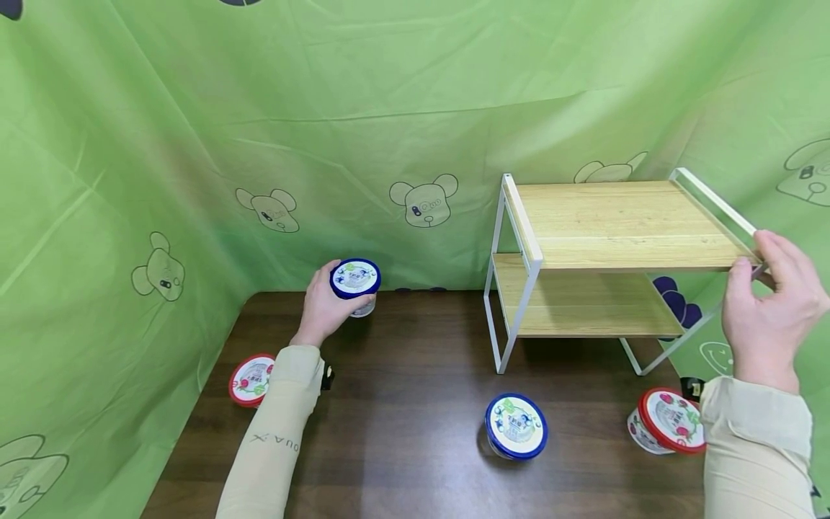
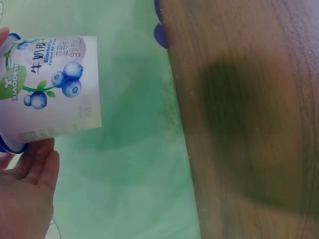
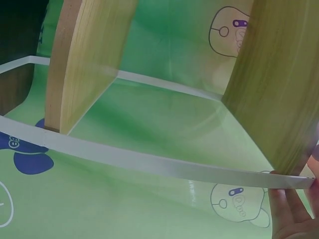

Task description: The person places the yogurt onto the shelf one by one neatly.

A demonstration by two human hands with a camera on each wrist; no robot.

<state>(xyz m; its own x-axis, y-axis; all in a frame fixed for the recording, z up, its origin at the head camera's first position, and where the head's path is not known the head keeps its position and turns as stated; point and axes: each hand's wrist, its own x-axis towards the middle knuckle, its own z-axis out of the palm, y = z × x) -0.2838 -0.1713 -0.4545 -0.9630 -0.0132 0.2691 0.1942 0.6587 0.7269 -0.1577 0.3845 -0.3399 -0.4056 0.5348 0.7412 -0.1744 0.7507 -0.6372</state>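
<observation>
My left hand [image 1: 329, 303] grips a white tub with a blue lid [image 1: 355, 279] near the back left of the table. In the left wrist view this blueberry tub [image 2: 65, 89] is held above the wooden surface, its printed side showing. At the right, my right hand [image 1: 774, 306] holds the front top corner of a two-tier shelf [image 1: 622, 223] with wooden boards and a white metal frame. The right wrist view shows fingers [image 3: 286, 206] around the white frame bar [image 3: 149, 162] beside the upper board.
Another blue-lidded tub [image 1: 516, 427] stands in front of the shelf. A red-lidded tub [image 1: 671, 420] is at the right, partly behind my sleeve, and another red-lidded tub [image 1: 249, 380] at the left by my forearm. Green cloth [image 1: 337, 144] hangs around the dark wooden table [image 1: 415, 375].
</observation>
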